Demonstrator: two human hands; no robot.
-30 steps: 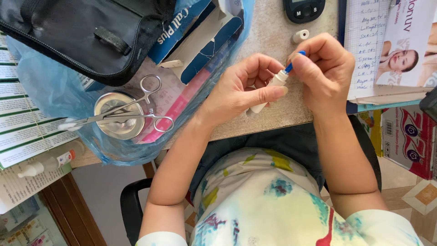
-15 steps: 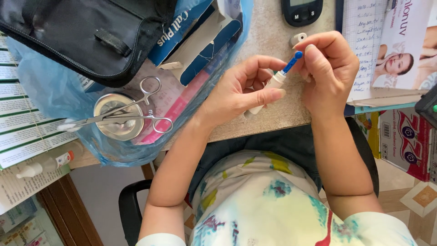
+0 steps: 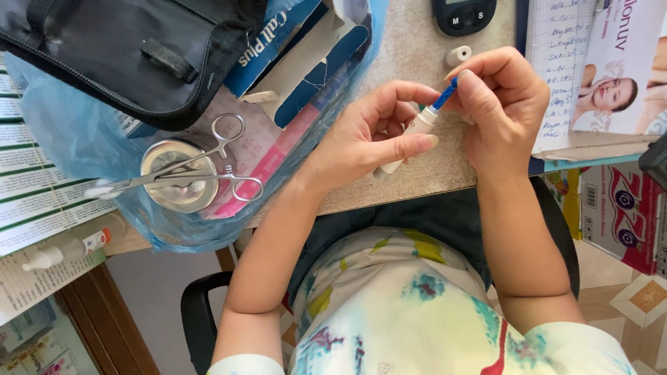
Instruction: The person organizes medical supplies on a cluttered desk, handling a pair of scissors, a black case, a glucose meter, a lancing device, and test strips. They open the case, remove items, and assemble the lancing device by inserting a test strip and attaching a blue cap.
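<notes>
- Desk (image 3: 417, 62): speckled beige top, wooden edge; carries everything listed below.
- Black zip bag (image 3: 125, 48): upper left corner, lying over the blue plastic bag.
- Blue plastic bag (image 3: 62, 132): translucent, spread across the left of the desk; holds a blue-and-white carton (image 3: 306, 62) with torn-open flaps and a pink box (image 3: 278, 160).
- Printed magazine (image 3: 618, 69): upper right, with a sheet of handwritten notes (image 3: 556, 69) just beside it.
- Left hand (image 3: 368, 139): at desk centre; thumb and index finger curl round the white barrel of the lancing pen, remaining fingers folded beneath it.
- Right hand (image 3: 504, 104): just right of the left hand; thumb and index fingertip pinch the blue tip of the pen, other fingers curled in.
- Round metal tin (image 3: 177, 177): on the blue bag, lower left.
- Steel forceps (image 3: 201, 173): scissor-handled, resting across the tin's top, tips pointing left.
- Black meter (image 3: 464, 14): top edge of the desk, two round buttons showing.
- Lancing pen (image 3: 417, 128): white body, blue tip (image 3: 445, 96); held slantwise between both hands, just above the desk.
- Small dropper bottle (image 3: 66, 251): white, on its side on the papers at far left.
- Small white cap (image 3: 457, 55): on the desk below the meter, near the right hand, untouched.
</notes>
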